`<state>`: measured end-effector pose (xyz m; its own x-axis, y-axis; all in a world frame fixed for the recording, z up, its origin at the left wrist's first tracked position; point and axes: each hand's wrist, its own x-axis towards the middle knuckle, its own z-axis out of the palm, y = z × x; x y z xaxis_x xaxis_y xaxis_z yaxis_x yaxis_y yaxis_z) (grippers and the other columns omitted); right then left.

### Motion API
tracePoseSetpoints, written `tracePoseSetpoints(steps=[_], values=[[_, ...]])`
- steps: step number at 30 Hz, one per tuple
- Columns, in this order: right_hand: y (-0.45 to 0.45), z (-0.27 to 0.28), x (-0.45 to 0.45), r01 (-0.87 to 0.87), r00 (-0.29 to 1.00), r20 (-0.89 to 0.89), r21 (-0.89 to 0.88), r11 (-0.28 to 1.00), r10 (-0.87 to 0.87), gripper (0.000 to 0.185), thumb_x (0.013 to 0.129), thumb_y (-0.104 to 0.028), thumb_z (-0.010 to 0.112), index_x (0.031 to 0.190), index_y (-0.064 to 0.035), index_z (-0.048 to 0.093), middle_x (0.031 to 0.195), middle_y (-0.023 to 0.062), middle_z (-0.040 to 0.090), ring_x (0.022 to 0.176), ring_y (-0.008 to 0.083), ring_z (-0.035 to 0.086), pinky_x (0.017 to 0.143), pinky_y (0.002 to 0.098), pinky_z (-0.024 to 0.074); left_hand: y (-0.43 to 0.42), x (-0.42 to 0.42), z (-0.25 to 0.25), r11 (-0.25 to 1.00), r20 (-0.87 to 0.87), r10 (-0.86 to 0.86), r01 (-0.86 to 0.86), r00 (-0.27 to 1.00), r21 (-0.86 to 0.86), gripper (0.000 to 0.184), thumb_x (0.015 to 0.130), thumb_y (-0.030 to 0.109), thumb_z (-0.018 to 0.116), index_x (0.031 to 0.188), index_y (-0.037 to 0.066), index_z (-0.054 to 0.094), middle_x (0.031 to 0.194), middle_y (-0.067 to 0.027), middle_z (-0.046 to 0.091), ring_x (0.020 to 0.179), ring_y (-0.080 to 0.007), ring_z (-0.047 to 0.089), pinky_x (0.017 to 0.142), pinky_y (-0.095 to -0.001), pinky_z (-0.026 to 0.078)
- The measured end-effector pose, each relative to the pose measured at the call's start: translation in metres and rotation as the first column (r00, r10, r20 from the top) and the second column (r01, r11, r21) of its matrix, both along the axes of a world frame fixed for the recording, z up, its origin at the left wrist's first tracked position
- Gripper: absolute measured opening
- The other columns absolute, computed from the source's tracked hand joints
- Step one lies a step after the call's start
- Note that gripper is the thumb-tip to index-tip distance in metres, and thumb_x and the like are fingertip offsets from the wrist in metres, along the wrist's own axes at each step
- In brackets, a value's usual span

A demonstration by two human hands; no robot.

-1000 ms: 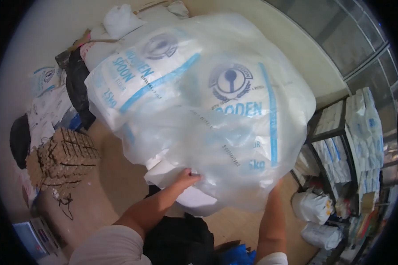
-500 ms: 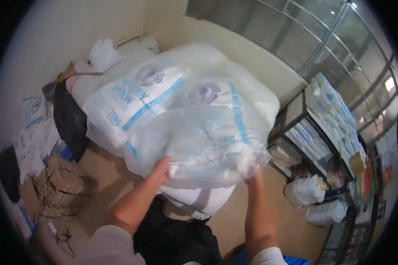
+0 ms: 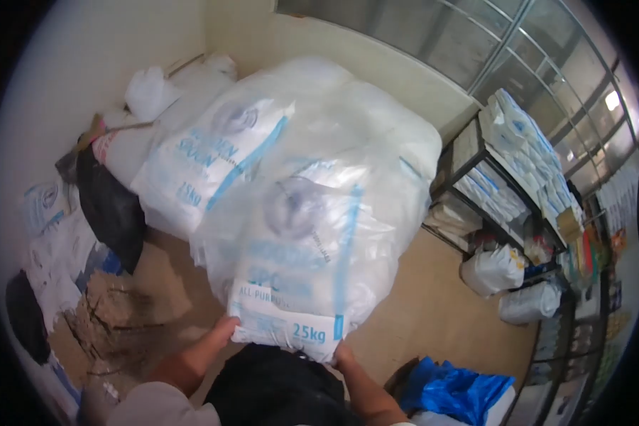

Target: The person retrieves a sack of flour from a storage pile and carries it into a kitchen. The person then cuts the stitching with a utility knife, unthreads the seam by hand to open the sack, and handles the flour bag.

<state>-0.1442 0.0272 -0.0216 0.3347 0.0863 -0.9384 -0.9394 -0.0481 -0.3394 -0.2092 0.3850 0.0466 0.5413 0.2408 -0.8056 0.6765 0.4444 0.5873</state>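
A white sack (image 3: 287, 319) with blue print reading "ALL-PURPOSE" and "25kg" lies tilted toward me, its lower end at my lap. Clear plastic (image 3: 298, 241) covers its upper part and blurs the print, while the lower end is sharp and looks uncovered. My left hand (image 3: 224, 331) is closed on the sack's lower left corner. At the lower right corner, my right hand (image 3: 343, 353) grips it too, its fingers partly hidden beneath. Beside it on the left rests a second printed 25kg sack (image 3: 199, 170), also under plastic.
Large plastic-wrapped bulk (image 3: 383, 121) stands behind, against the wall. To the right is a black shelf (image 3: 493, 160) loaded with packed bags. A blue plastic bag (image 3: 454, 390) lies on the floor at lower right. Torn cardboard (image 3: 117, 305) and a black bag (image 3: 106, 202) are at left.
Both hands have come down and toward me, closer together. The sack's lower end has moved with them, and its "25kg" print now shows clearly. The blue bag has come more into view.
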Motion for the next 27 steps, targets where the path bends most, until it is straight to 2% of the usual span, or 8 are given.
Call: tracePoseSetpoints(steps=[2, 6, 10, 14, 17, 20, 24, 27], values=[[-0.02, -0.012, -0.003, -0.111, 0.994, 0.006, -0.126, 0.986, 0.112, 0.054, 0.089, -0.045, 0.036, 0.109, 0.0022, 0.053, 0.104, 0.0153, 0.058, 0.089, 0.0244, 0.059, 0.071, 0.0341, 0.0516, -0.005, -0.009, -0.005, 0.976, 0.015, 0.104, -0.099, 0.994, -0.196, 0.042, 0.066, 0.004, 0.049, 0.106, -0.006, 0.051, 0.093, -0.0175, 0.056, 0.084, -0.0307, 0.059, 0.074, -0.0367, 0.048], [-0.028, -0.008, 0.007, -0.246, 0.896, 0.256, -0.393, 0.886, 0.362, 0.059, 0.085, -0.051, 0.04, 0.088, 0.0038, 0.061, 0.091, 0.019, 0.06, 0.086, 0.0275, 0.06, 0.063, 0.0366, 0.0503, 0.006, -0.02, -0.06, 0.905, -0.146, -0.155, 0.2, 0.977, 0.376, 0.047, 0.08, 0.033, 0.052, 0.111, -0.002, 0.05, 0.097, -0.0164, 0.057, 0.085, -0.0285, 0.059, 0.07, -0.036, 0.048], [-0.038, -0.024, -0.013, -0.256, 0.838, 0.267, -0.576, 0.776, 0.475, 0.055, 0.086, -0.049, 0.04, 0.093, 0.0019, 0.058, 0.087, 0.0158, 0.058, 0.079, 0.0211, 0.057, 0.04, 0.0348, 0.0421, -0.006, -0.026, -0.029, 0.983, -0.015, -0.105, 0.106, 0.994, 0.147, 0.074, 0.079, 0.059, 0.045, 0.126, 0.002, 0.04, 0.116, -0.0165, 0.05, 0.103, -0.027, 0.051, 0.085, -0.04, 0.04], [0.006, 0.046, -0.018, -0.068, 0.793, 0.461, -0.583, 0.809, 0.398, 0.065, 0.086, -0.056, 0.032, 0.09, 0.0026, 0.06, 0.084, 0.0184, 0.058, 0.087, 0.0273, 0.055, 0.073, 0.0371, 0.0449, -0.026, -0.013, 0.041, 1.0, -0.11, -0.021, 0.021, 0.994, 0.002, 0.078, 0.079, 0.063, 0.042, 0.132, 0.007, 0.034, 0.127, -0.0138, 0.044, 0.117, -0.0264, 0.039, 0.095, -0.041, 0.03], [0.012, 0.019, 0.008, -0.055, 0.885, 0.403, -0.412, 0.91, 0.235, 0.073, 0.085, -0.06, 0.031, 0.108, 0.0035, 0.056, 0.105, 0.0252, 0.056, 0.104, 0.0319, 0.051, 0.09, 0.0362, 0.0361, -0.02, -0.005, 0.041, 1.0, -0.192, -0.019, 0.024, 0.981, 0.02, 0.072, 0.08, 0.059, 0.044, 0.13, 0.007, 0.037, 0.126, -0.0127, 0.045, 0.118, -0.0266, 0.038, 0.095, -0.0407, 0.03], [0.039, 0.033, 0.036, -0.027, 0.876, 0.404, -0.504, 0.863, 0.263, 0.078, 0.084, -0.062, 0.03, 0.118, 0.0053, 0.049, 0.117, 0.0272, 0.049, 0.112, 0.0313, 0.047, 0.091, 0.0356, 0.0364, -0.006, -0.005, 0.039, 0.992, -0.119, -0.095, 0.104, 0.988, 0.075, 0.067, 0.079, 0.053, 0.051, 0.126, 0.006, 0.043, 0.119, -0.0125, 0.05, 0.11, -0.0251, 0.045, 0.089, -0.0383, 0.035], [0.068, 0.036, 0.042, 0.056, 0.935, 0.218, -0.869, 0.491, 0.28, 0.08, 0.083, -0.06, 0.031, 0.116, 0.0109, 0.046, 0.115, 0.0301, 0.049, 0.113, 0.0387, 0.044, 0.095, 0.0393, 0.0331, 0.025, -0.002, 0.027, 0.94, 0.058, -0.342, 0.341, 0.938, 0.025, 0.079, 0.078, 0.047, 0.056, 0.135, 0.002, 0.025, 0.134, -0.0148, 0.036, 0.117, -0.0295, 0.039, 0.093, -0.0363, 0.032], [0.069, 0.034, 0.044, 0.189, 0.89, 0.396, -0.77, 0.609, 0.225, 0.071, 0.086, -0.052, 0.033, 0.115, 0.0115, 0.045, 0.116, 0.0298, 0.049, 0.112, 0.0391, 0.045, 0.095, 0.0396, 0.0339, 0.039, 0.012, 0.037, 0.903, -0.105, -0.388, 0.401, 0.915, 0.153, 0.072, 0.082, 0.039, 0.055, 0.133, -0.002, 0.026, 0.135, -0.016, 0.035, 0.119, -0.0277, 0.039, 0.094, -0.0327, 0.033]])
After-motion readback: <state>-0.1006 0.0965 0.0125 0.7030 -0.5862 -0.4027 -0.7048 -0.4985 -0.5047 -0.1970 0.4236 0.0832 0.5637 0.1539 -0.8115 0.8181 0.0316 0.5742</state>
